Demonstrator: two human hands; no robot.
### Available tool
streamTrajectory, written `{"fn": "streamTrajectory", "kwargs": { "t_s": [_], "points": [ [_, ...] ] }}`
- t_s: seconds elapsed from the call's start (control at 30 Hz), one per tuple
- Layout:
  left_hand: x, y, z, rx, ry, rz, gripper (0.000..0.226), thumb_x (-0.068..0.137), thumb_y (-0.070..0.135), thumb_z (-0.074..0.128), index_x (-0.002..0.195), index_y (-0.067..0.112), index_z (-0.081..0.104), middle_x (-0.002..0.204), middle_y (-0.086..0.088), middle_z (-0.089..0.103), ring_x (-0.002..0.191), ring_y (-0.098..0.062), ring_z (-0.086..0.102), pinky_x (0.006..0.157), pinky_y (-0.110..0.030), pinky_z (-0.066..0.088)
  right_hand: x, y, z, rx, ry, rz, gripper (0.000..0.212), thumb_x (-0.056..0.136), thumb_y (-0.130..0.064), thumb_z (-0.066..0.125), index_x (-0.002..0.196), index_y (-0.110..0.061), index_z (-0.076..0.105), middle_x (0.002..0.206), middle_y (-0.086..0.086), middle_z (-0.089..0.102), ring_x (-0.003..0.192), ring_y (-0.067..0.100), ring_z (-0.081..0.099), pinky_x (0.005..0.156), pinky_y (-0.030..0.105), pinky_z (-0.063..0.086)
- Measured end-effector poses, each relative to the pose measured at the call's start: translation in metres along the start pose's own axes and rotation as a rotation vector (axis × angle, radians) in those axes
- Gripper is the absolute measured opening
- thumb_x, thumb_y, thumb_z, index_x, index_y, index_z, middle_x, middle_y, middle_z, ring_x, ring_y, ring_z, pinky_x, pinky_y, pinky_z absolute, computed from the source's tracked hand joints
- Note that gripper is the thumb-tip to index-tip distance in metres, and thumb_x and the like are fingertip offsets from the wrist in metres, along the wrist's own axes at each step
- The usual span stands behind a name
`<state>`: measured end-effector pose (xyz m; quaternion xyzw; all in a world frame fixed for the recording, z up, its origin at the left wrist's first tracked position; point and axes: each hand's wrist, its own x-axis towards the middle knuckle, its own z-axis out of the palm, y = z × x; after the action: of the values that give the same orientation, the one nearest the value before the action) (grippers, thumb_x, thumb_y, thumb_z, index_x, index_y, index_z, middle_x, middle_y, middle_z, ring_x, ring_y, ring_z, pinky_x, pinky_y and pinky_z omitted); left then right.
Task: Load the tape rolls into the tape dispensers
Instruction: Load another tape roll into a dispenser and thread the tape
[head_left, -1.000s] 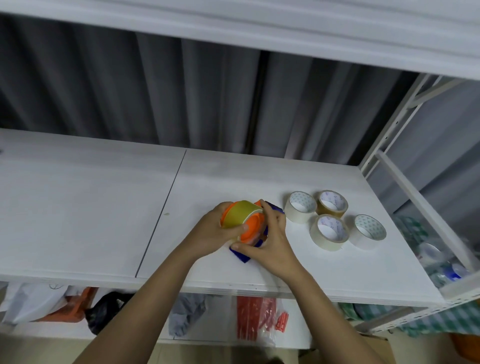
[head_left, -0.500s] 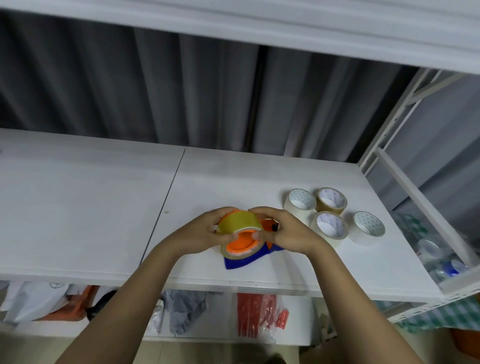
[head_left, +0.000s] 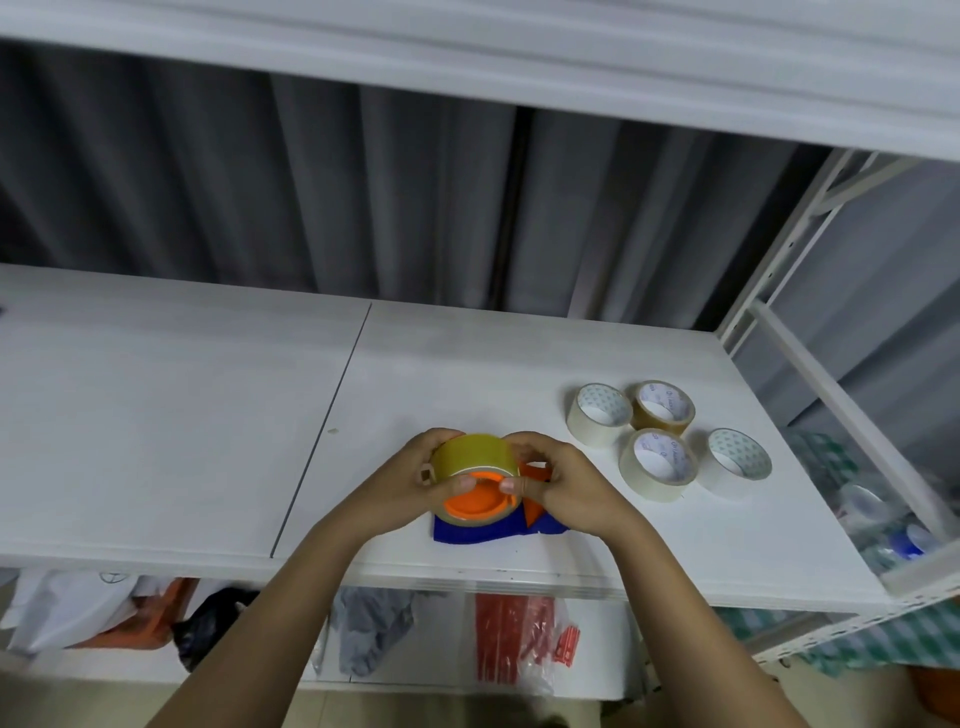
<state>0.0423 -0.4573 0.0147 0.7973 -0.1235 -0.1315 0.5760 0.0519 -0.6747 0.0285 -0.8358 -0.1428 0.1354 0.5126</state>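
A yellowish tape roll (head_left: 474, 456) sits on the orange hub of a blue and orange tape dispenser (head_left: 493, 527), near the front edge of the white shelf (head_left: 208, 415). My left hand (head_left: 415, 483) grips the roll from the left, thumb on the orange hub. My right hand (head_left: 566, 486) holds the dispenser's right side, its thumb at the roll's rim. Most of the dispenser is hidden under both hands. To the right stand several loose tape rolls: white (head_left: 598, 414), brown (head_left: 663, 408), cream (head_left: 657, 464) and another white (head_left: 737, 461).
A white metal upright and rail (head_left: 841, 405) close the shelf's right end. A shelf board (head_left: 519, 57) hangs overhead, with grey corrugated wall behind. Below the shelf lie bags, cloth and a red packet (head_left: 514, 639).
The dispenser with the roll turned from tilted upright to lying flatter, orange hub facing me. My right hand shifted from under the dispenser to its right side; the left hand kept its hold.
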Motion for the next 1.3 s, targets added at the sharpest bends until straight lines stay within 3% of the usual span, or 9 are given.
{"fn": "streamTrajectory", "kwargs": {
  "t_s": [0.17,0.37,0.57,0.7,0.9,1.13,1.3],
  "points": [
    [0.001,0.001,-0.004,-0.045,0.007,0.002,0.052,0.067,0.045,0.072,0.114,0.035,0.052,0.113,0.016,0.058,0.103,0.003,0.056,0.079,-0.015,0.051,-0.003,0.001,0.000,0.033,0.012,-0.035,0.036,0.086,-0.014,0.069,0.120,-0.021,0.059,0.113,-0.001,0.067,0.110,0.013,0.059,0.097,0.035,0.049],
    [0.001,0.003,-0.002,-0.054,0.007,-0.012,0.051,0.063,0.045,0.075,0.109,0.039,0.052,0.111,0.017,0.057,0.103,-0.001,0.056,0.080,-0.019,0.051,-0.004,0.004,-0.001,0.025,-0.013,-0.050,0.037,0.089,-0.014,0.064,0.125,-0.021,0.055,0.115,0.000,0.065,0.108,0.014,0.060,0.094,0.033,0.051],
    [-0.001,0.005,0.000,-0.045,-0.012,-0.015,0.045,0.075,0.040,0.072,0.114,0.040,0.050,0.114,0.020,0.056,0.106,0.001,0.055,0.083,-0.018,0.050,0.000,0.013,0.005,-0.066,0.041,-0.065,0.041,0.092,-0.005,0.056,0.130,-0.021,0.050,0.122,-0.002,0.058,0.111,0.013,0.054,0.094,0.020,0.045],
    [-0.002,0.006,0.001,-0.027,0.019,-0.009,0.030,0.088,0.024,0.064,0.110,0.043,0.055,0.111,0.016,0.063,0.102,0.001,0.059,0.082,-0.016,0.049,0.000,0.021,0.009,-0.113,0.107,-0.056,0.045,0.097,-0.006,0.047,0.140,-0.020,0.043,0.130,-0.010,0.049,0.116,0.002,0.045,0.088,-0.004,0.032],
    [0.002,0.009,0.010,-0.019,0.138,0.017,0.030,0.087,0.020,0.065,0.100,0.047,0.059,0.097,0.024,0.063,0.089,0.012,0.059,0.068,-0.005,0.046,-0.011,0.014,0.022,-0.052,0.303,-0.201,0.052,0.086,-0.004,0.058,0.123,-0.038,0.046,0.123,-0.012,0.049,0.112,-0.007,0.047,0.089,0.001,0.035],
    [0.006,0.006,0.016,-0.057,0.205,0.019,0.034,0.083,0.020,0.070,0.104,0.044,0.057,0.089,0.009,0.068,0.089,-0.002,0.063,0.079,-0.017,0.049,-0.020,0.018,0.035,-0.166,0.219,-0.160,0.077,0.068,-0.042,0.074,0.130,-0.036,0.028,0.129,-0.020,0.029,0.118,-0.013,0.035,0.087,0.000,0.035],
    [0.008,0.007,0.022,-0.022,0.300,0.035,0.012,0.082,0.026,0.070,0.086,0.035,0.063,0.086,0.012,0.064,0.073,-0.001,0.061,0.064,-0.013,0.048,-0.017,0.017,0.034,-0.125,0.230,-0.084,0.073,0.068,-0.046,0.073,0.128,-0.044,0.030,0.127,-0.024,0.035,0.111,-0.022,0.036,0.079,-0.003,0.036]
  ]
}}
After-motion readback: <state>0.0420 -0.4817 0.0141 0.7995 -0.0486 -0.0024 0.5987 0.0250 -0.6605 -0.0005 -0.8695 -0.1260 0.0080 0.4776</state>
